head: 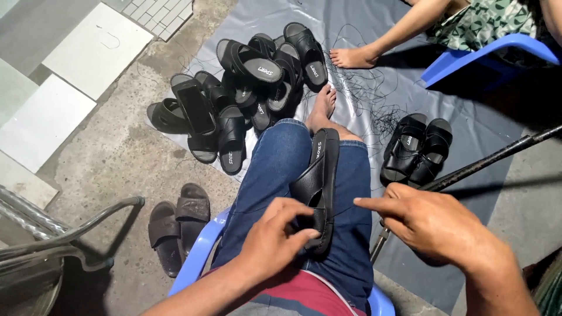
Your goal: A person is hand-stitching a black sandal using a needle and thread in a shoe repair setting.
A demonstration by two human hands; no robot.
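A black sandal [319, 181] lies along the person's jeans-clad thigh, toe end pointing away. The left hand [275, 240] pinches its near end, fingers curled on the strap and sole. The right hand [430, 225] hovers just beside it, holding nothing, index finger stretched toward the sandal. A heap of black sandals [240, 93] sits on the grey plastic sheet [468, 117], with a finished pair [417, 149] to the right.

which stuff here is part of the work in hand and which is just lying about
In hand: black strapped sandal on the lap, gripped by the left hand; right hand beside it.
Lying about: black sandal heap, black sandal pair, brown slippers, dark metal rod.
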